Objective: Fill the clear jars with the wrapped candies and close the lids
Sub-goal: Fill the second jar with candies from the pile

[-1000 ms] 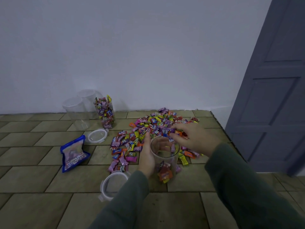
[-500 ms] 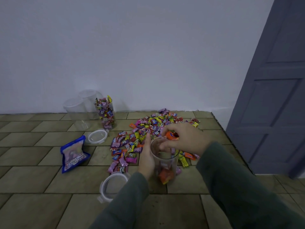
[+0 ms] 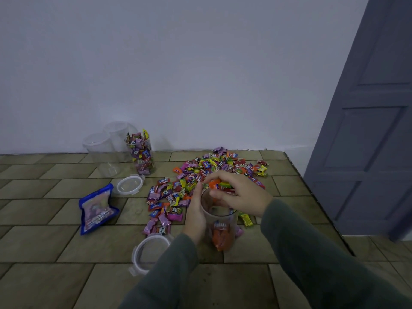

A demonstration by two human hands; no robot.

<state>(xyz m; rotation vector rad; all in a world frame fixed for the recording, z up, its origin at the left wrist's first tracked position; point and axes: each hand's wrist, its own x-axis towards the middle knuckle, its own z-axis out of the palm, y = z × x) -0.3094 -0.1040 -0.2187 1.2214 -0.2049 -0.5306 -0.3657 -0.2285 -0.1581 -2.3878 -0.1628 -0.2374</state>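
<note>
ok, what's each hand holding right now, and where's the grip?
Left hand grips the jar around its side wall. Right hand pinches candies in its fingertips over the jar's mouth.

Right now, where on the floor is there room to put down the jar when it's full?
Bare tiles lie left of the blue pouch, and in front, between the near lid and the sleeves. Tiles right of the candy pile, toward the door, look free too. It is crowded around the held jar and by the wall jars.

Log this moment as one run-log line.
step: filling jar | left hand: grips jar | right hand: holds candies over the mouth | lid: off, on floor
</note>
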